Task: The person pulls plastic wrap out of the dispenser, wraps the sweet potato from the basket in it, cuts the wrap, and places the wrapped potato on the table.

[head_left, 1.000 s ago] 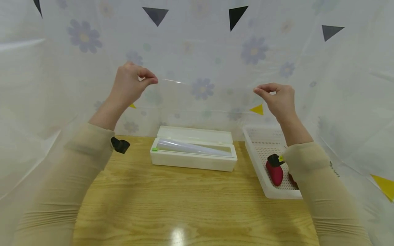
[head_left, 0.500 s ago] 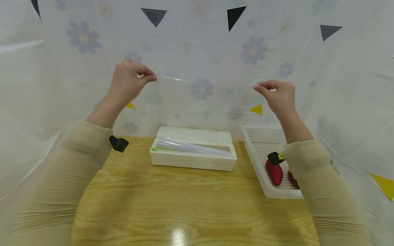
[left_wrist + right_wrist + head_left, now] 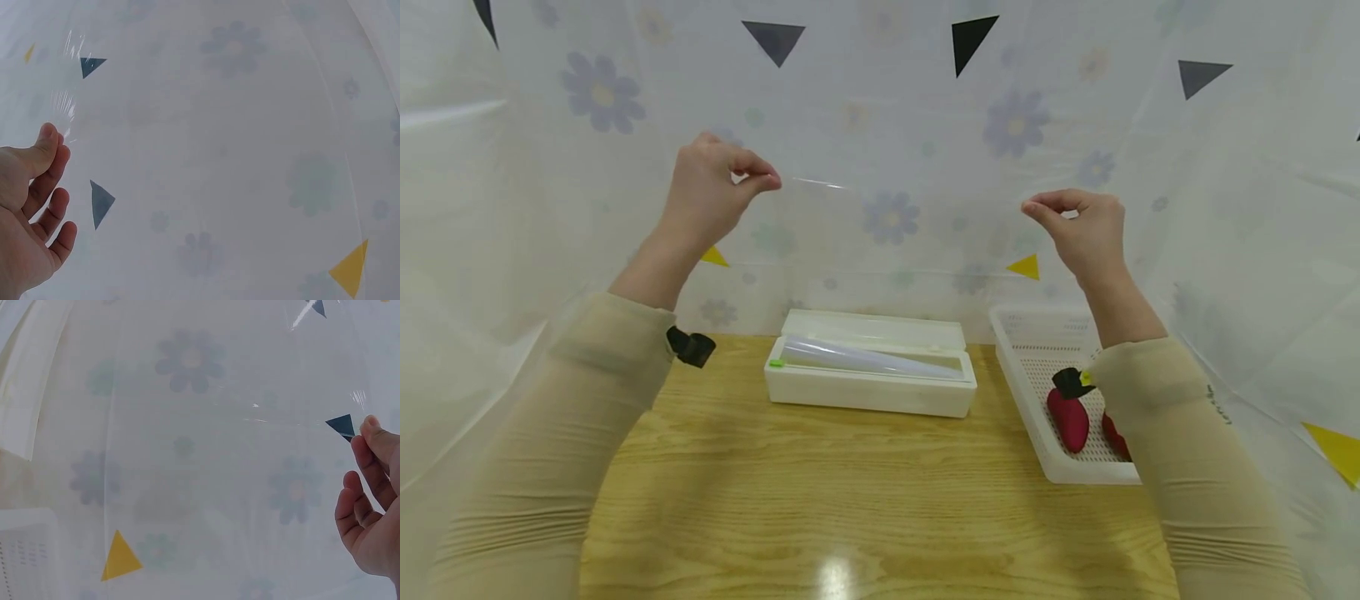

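A clear sheet of cling film (image 3: 820, 182) is stretched in the air between both hands, its top edge glinting. My left hand (image 3: 707, 187) pinches one upper corner between thumb and index finger; in the left wrist view, small creases in the film fan out from the fingertips. My right hand (image 3: 1086, 229) pinches the opposite corner the same way, slightly lower in the head view. The film's lower edge is too transparent to make out. Below the hands, a white cling film dispenser box (image 3: 868, 398) lies on the table with its lid raised and a roll (image 3: 865, 358) inside.
A white perforated basket (image 3: 1026, 417) stands at the right of the wooden table (image 3: 865, 492). It holds a dark red oblong object (image 3: 1069, 421) and another red thing (image 3: 1115, 435) partly behind the right sleeve. Translucent flowered sheeting (image 3: 887, 100) hangs behind and at both sides.
Both hands have risen slightly with the film still pinched between them. The left hand has also drifted a little left, the right a little right. Box and basket stay in place.
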Demonstrator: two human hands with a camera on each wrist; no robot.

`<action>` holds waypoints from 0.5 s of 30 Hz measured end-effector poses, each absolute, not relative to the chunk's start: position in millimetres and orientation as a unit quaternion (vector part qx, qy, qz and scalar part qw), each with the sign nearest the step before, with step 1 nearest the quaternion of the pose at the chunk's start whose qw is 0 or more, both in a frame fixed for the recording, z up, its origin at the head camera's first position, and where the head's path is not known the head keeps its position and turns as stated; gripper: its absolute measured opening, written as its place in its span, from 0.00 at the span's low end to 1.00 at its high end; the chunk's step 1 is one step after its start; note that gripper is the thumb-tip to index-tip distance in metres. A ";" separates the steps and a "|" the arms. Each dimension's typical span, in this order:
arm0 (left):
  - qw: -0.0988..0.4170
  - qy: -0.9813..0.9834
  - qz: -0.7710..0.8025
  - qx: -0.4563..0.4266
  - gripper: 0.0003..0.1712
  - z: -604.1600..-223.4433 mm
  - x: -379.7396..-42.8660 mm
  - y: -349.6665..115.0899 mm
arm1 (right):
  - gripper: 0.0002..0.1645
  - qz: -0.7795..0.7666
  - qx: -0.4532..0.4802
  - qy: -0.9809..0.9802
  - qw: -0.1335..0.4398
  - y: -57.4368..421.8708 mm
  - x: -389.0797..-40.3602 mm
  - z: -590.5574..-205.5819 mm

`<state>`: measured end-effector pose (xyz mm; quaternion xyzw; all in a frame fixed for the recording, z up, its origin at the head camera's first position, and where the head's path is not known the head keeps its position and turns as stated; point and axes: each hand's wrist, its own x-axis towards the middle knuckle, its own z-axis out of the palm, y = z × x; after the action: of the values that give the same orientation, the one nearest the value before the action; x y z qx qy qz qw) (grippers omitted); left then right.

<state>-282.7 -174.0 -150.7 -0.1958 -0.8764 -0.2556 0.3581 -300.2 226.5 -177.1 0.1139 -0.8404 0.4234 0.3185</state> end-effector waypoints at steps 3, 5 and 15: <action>0.361 -0.874 -0.259 -0.196 0.12 -149.5 -282.0 -173.8 | 0.22 0.430 0.117 -0.837 0.318 226.8 -301.3 -176.5; 0.362 -0.874 -0.261 -0.195 0.12 -148.9 -281.6 -173.7 | 0.22 0.428 0.117 -0.837 0.320 226.7 -301.5 -176.2; 0.359 -0.880 -0.247 -0.191 0.12 -144.2 -281.1 -173.7 | 0.22 0.427 0.114 -0.836 0.326 228.2 -302.0 -173.6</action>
<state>-281.1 -173.7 -144.2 -0.1909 -0.8796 -0.2474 0.3586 -302.0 228.2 -173.6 0.1137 -0.8356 0.4272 0.3261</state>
